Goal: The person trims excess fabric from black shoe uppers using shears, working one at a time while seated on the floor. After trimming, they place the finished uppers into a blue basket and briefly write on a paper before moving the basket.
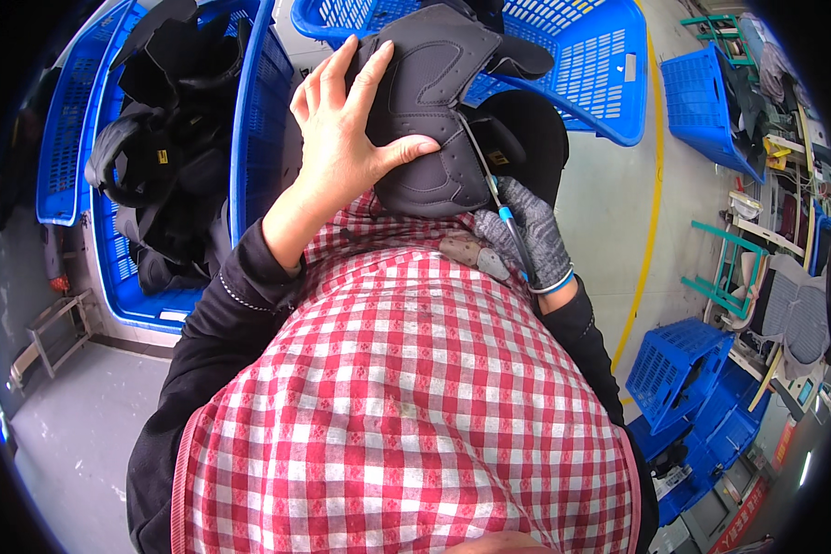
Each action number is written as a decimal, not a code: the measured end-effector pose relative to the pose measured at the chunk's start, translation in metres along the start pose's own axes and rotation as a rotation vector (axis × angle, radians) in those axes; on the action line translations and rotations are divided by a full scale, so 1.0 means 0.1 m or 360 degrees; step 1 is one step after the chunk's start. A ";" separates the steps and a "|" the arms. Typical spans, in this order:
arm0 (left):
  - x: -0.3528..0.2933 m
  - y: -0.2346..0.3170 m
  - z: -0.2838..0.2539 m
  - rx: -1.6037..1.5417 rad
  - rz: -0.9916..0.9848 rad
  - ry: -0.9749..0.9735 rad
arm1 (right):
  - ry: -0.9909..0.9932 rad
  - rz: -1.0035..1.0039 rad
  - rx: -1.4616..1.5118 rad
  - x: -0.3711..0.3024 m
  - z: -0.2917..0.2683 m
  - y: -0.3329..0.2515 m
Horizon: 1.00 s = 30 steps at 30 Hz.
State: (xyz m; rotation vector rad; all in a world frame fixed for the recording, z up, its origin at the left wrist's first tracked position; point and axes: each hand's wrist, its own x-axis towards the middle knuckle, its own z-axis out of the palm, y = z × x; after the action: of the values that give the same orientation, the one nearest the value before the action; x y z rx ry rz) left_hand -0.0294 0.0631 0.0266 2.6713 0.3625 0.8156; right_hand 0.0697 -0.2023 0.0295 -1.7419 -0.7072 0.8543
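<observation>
A black padded piece (425,120) with stitched outlines and small holes lies at my lap, near the top of my checked apron. My left hand (342,152) is bare and spread flat on its left part, thumb pointing right across the surface. A grey knitted glove covers my right hand (534,231), beside the piece's lower right corner. Its fingers are closed round a slim tool (506,214) with a thin metal shaft and a blue band. The shaft runs up along the right edge of the piece. Whether its tip touches the piece I cannot tell.
At my left a blue crate (254,120) holds several black padded pieces (171,157). Another blue crate (609,69) stands ahead, beyond my lap. To the right are a yellow floor line (654,203), more blue crates (679,365) and a teal metal frame (731,272).
</observation>
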 end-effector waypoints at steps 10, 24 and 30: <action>0.02 0.02 0.02 0.0026 0.0020 -0.0020 | 0.0002 -0.0068 -0.0321 0.03 -0.11 -0.08; -0.04 0.11 0.10 0.0062 -0.0044 -0.0045 | 0.0160 -0.0398 -0.0660 0.14 -0.20 0.14; -0.03 0.10 0.08 0.0066 -0.0061 -0.0055 | 0.0137 -0.0474 -0.0770 0.19 -0.21 0.21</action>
State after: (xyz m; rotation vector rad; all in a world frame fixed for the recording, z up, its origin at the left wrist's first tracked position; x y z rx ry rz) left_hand -0.0260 0.0508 0.0225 2.7046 0.4251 0.7576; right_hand 0.0991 -0.2049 0.0097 -2.0111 -1.1505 0.4191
